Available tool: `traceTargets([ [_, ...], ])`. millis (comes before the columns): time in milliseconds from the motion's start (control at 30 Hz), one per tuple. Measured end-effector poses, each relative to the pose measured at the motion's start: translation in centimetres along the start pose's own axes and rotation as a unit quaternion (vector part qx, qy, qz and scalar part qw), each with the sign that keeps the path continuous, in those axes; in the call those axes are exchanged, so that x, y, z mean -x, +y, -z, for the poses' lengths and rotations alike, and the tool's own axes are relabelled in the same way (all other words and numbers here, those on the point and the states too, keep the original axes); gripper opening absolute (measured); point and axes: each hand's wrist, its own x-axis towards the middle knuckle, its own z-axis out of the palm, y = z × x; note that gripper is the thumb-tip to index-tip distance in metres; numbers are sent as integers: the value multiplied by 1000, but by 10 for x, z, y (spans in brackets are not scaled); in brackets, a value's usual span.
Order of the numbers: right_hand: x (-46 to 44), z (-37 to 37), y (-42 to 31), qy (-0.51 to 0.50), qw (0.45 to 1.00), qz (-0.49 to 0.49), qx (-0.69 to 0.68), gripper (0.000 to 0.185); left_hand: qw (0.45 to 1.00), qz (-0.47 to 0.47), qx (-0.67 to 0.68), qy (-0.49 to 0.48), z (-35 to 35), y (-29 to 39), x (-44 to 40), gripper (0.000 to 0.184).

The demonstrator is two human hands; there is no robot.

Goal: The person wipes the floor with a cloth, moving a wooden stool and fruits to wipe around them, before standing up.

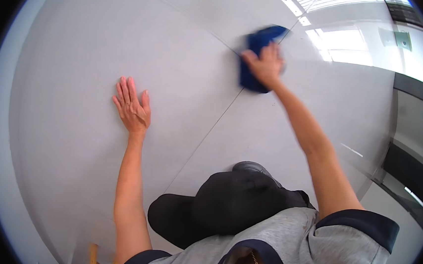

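Observation:
On the pale tiled floor [185,80], my left hand [133,107] lies flat with its fingers spread and nothing in it. Up and to the right, my right hand [266,64] presses on a dark blue cloth [251,78] that is spread over the tile joints. The right fingers are extended on top of the cloth and slightly blurred, as are the cloth's edges. Part of the cloth is hidden under the palm.
My knees in black clothing [230,203] and a dark shoe [256,168] are below the cloth. A yellow wooden piece [93,256] stands at the lower left. Dark-framed panels [412,170] line the right side. Bright reflections [342,43] lie at the upper right.

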Motion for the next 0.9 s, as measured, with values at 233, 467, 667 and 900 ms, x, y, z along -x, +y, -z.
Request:
traceTargets([
  [233, 53, 30, -33, -68, 942, 307, -115, 60, 1000, -4, 0, -1, -2, -2, -3, 52],
  [467, 153, -1, 153, -33, 986, -141, -87, 57, 1000, 1, 6, -7, -3, -3, 1, 53],
  [667, 171, -28, 215, -113, 801, -557, -187, 87, 1000, 9, 18, 0, -1, -4, 1, 55],
  [900, -22, -25, 171, -148, 866, -332, -345, 72, 999, 18, 45, -9, 5, -1, 0, 55],
])
